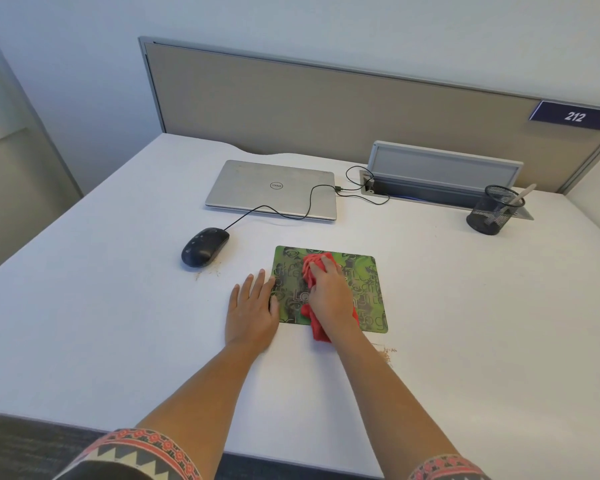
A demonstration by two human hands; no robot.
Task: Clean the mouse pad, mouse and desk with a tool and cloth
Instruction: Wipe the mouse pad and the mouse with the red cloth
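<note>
Wiping step: the right hand (329, 292) presses the cloth (317, 323) onto the mouse pad (368, 271), fingers flat and together; the left hand (252, 306), fingers straight and slightly apart, braces its left edge, which the next stroke probably requires to prevent sliding.

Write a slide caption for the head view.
Right hand presses a red cloth on the mouse pad; left hand touches its edge.

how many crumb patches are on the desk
2: one crumb patch just in front of the mouse, another off the near right corner of the mouse pad; more may be hidden.
</note>
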